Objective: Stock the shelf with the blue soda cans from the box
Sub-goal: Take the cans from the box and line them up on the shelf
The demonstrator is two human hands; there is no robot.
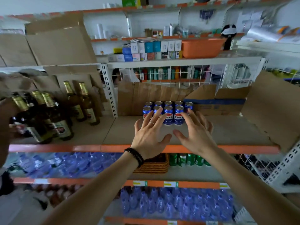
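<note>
So this looks like the tidy-up bit of a stocking round: the blue soda cans are already standing on the shelf, packed in two rows against the cardboard at the back. Both hands are empty. The left hand has its fingers spread, tips lying over the front cans at about 11 o'clock from the palm; can't tell if they actually press. The right hand is spread too, fingertips just beside the rightmost front can, thumb pointing back toward 9 o'clock.

My guess is they're squaring up the block, nudging it straight. Next move would be another grab from the box, probably the blue-printed carton at 3 o'clock of the cans, though I can't see inside it.

Count: nine cans by my eye, five in the back row and four in front. The hands cover part of the front row, so could be off by one. Plenty of bare shelf to the right, so room for more.
</note>
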